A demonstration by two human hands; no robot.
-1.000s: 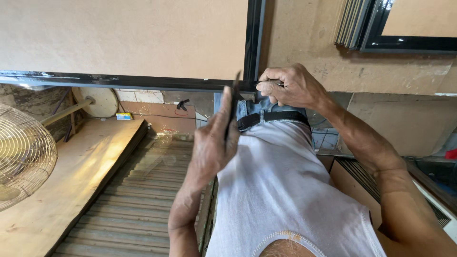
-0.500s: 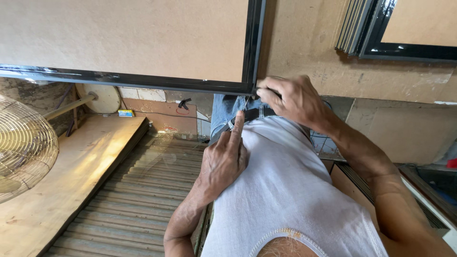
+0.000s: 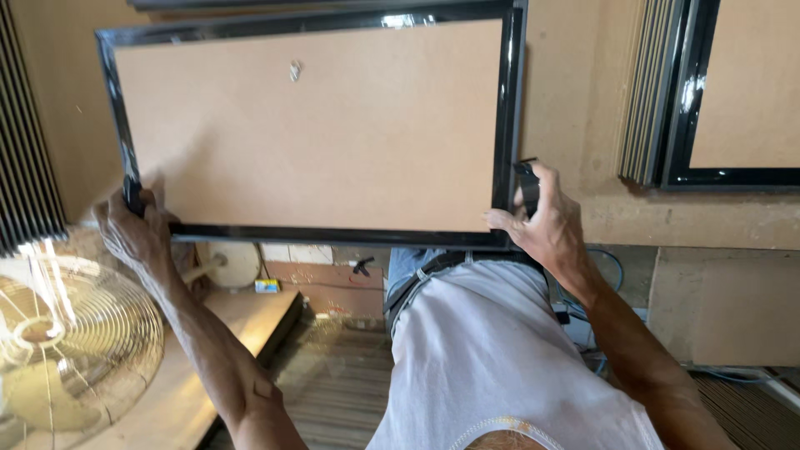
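While both hands were down at the waistband of the jeans half a second ago, they now sit at the two lower corners of a picture frame (image 3: 312, 133), which means the frame is in a two-handed grip and can be lifted or turned. The fingers (image 3: 132, 198) of the left hand (image 3: 133, 233) are curled shut around the frame's lower left corner, thumb side toward the backing board. The right hand (image 3: 542, 221) is closed on the lower right corner, its fingers (image 3: 500, 220) pressed against the black edge, and a small dark object (image 3: 525, 185) is tucked between palm and frame; what it is cannot be told. The frame shows its back, a plain brown board in a glossy black border with a small metal hanger (image 3: 295, 71) near the top middle, and it is held upright in front of the tan wall (image 3: 575, 100). To the right a stack of frames (image 3: 658, 92) leans beside another black-bordered frame (image 3: 742, 92). Below left stands a wire-caged fan (image 3: 67, 350), and a small blue and yellow box (image 3: 267, 286) lies on the wooden desk (image 3: 242, 317) beyond it.
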